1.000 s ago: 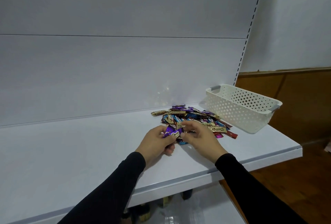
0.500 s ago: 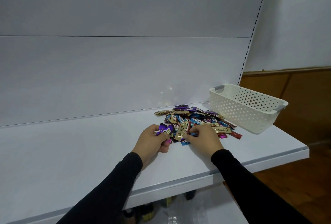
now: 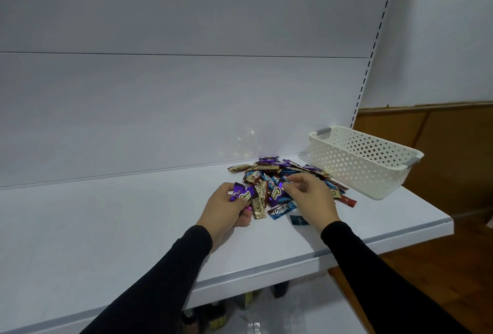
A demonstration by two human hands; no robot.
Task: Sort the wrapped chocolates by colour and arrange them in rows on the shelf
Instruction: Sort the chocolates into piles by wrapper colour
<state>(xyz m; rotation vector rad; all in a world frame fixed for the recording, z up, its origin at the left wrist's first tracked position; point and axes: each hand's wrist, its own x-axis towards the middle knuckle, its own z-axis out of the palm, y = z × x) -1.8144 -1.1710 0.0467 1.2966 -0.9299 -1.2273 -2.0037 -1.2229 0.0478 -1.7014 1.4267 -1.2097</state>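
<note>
Head view: pile of chocolates [image 3: 288, 176] lies on the shelf [image 3: 106, 227] toward its right end, near the back edge. Left hand [image 3: 226, 208] grips purple chocolates [image 3: 241, 195]. Right hand [image 3: 310, 197] pinches one wrapper in the pile. Basket [image 3: 360, 160] sits at the right end.

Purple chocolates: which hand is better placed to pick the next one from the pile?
Right. The right hand hovers over the pile; the left hand already holds purple chocolates.
</note>
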